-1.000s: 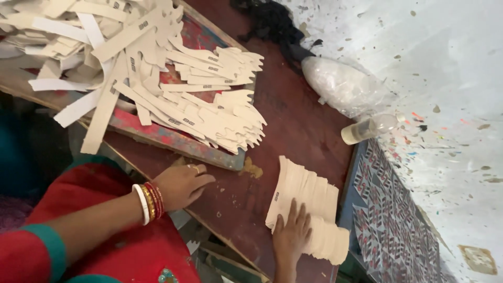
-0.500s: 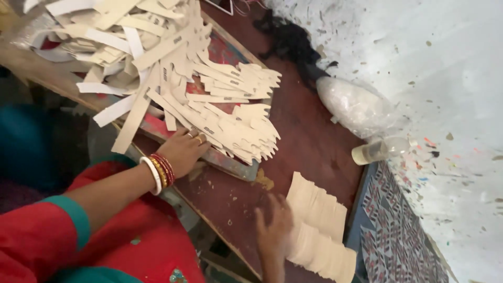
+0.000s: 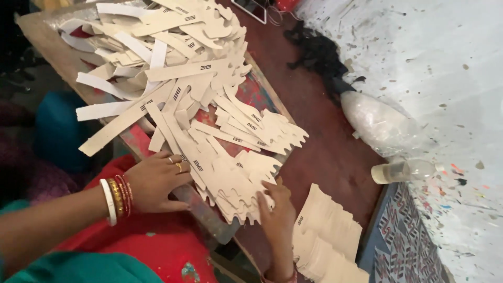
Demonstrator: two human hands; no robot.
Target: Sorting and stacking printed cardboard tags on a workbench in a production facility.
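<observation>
Since the earlier frame the right hand (image 3: 277,209) is coming up off the small fanned stack of cut pieces (image 3: 327,241) and reaching to the near edge of the big heap of pale cardboard cutouts (image 3: 209,110), while the left hand (image 3: 154,181) is moving in against the same edge. The heap is lying on a painted board (image 3: 257,94) set on the dark red worktop (image 3: 330,157). The left fingers (image 3: 175,165) are lying spread and fairly flat on a long strip, pressing rather than gripping; the right fingers are curling narrowly over the forked ends of the lowest pieces, though whether they are pinching one I cannot tell. The cutouts are looking thin, light and stiffish, likely to slide over each other and bend at the prongs, so the plain shaft seems the safer hold. A clear bottle (image 3: 403,170) and a plastic bag (image 3: 377,123) are lying well apart by the spattered wall (image 3: 445,63).
</observation>
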